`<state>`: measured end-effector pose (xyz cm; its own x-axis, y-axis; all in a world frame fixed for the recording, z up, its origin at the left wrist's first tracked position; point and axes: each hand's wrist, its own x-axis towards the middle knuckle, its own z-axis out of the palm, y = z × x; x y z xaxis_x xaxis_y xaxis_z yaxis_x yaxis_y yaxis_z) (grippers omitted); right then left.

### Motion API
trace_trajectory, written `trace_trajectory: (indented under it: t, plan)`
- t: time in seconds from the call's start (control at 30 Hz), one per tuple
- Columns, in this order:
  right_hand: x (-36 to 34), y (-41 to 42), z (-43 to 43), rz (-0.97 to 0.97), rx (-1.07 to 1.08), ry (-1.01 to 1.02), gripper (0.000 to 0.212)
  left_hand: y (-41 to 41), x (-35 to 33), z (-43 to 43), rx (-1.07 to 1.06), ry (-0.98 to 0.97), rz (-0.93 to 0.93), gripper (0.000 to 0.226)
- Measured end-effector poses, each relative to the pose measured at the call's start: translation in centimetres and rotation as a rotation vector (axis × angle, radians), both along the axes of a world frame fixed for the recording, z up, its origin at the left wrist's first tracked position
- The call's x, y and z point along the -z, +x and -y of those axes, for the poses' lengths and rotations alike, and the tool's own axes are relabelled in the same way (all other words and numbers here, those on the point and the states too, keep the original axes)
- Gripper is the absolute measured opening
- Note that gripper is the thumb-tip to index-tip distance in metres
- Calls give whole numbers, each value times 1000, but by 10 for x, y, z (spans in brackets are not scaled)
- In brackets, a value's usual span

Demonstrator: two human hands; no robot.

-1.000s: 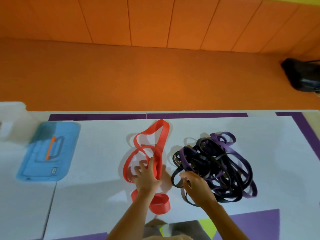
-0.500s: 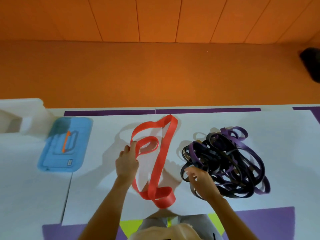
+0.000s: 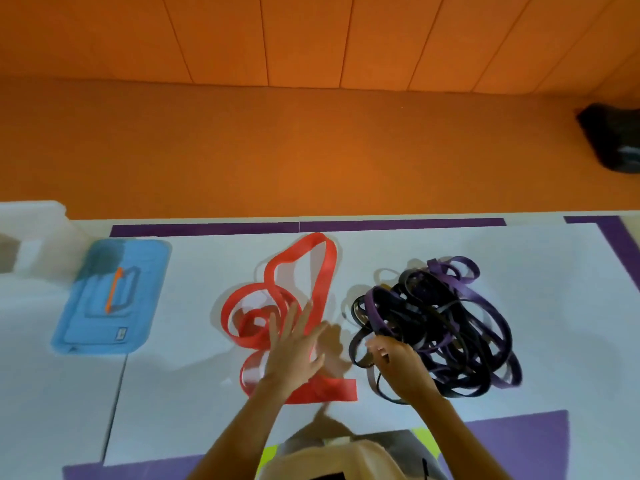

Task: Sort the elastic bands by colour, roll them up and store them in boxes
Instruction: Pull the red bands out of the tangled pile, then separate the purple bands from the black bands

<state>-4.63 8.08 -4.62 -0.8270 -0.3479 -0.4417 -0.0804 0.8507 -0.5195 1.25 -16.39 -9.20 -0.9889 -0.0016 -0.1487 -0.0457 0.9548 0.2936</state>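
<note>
The red band (image 3: 322,271) is laid in loose loops mid-tabletop (image 3: 554,306), and the tangle (image 3: 443,327) is heaped just beside it. The left hand (image 3: 294,351) is spread flat on the red loops. Strands at the tangle's near edge are gripped by the right hand (image 3: 398,362). The bands are judged light, limp and springy, best pinched at one fold for rolling.

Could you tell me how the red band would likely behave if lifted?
The red band probably flops: it lies in loose, twisted loops. Being flat, it should slide rather than roll. Its loops may snag together.
</note>
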Motion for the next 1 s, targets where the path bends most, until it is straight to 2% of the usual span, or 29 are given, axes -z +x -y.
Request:
trace_trajectory:
  t: [0.1, 0.2, 0.37, 0.43, 0.5, 0.57, 0.63, 0.67, 0.73, 0.8, 0.87, 0.9, 0.93, 1.0]
  plan:
    - [-8, 1, -16, -64, 14, 34, 25, -10, 10, -16, 68, -88, 183, 71]
    - [-12, 0, -37, -129, 73, 23, 28, -12, 18, -18, -22, -183, 299, 77]
    - [-14, -17, -82, -307, 147, -13, 29, -27, 11, -51, -54, -197, 293, 49]
    - [-11, -28, -100, -418, 147, -19, 31, -36, 8, -73, -53, -71, 213, 43]
    - [-5, -41, -118, -431, 172, 22, 28, -45, 1, -95, -134, 206, 157, 46]
    - [1, -52, -137, -297, 220, 77, 31, -61, -9, -121, -321, 510, 196, 58]
    - [7, -61, -156, -143, 214, 70, 37, -78, -15, -147, -524, 720, 253, 74]
    - [10, -64, -165, -93, 189, 51, 38, -86, -14, -158, -591, 750, 275, 75]
    - [12, -72, -180, -85, 147, 34, 34, -99, -11, -171, -702, 708, 276, 65]
    - [12, -83, -194, -100, 169, -22, 29, -109, -8, -176, -865, 679, 229, 40]
    - [12, -95, -209, -75, 182, -75, 24, -114, -9, -175, -1045, 698, 158, 5]
    - [12, -101, -217, -62, 174, -79, 20, -118, -9, -175, -1098, 720, 117, 24]
    - [14, -106, -224, -59, 155, -73, 16, -119, -10, -174, -1109, 733, 89, 33]
    - [17, -113, -237, -64, 91, -94, 17, -115, -17, -177, -1127, 771, 78, 24]
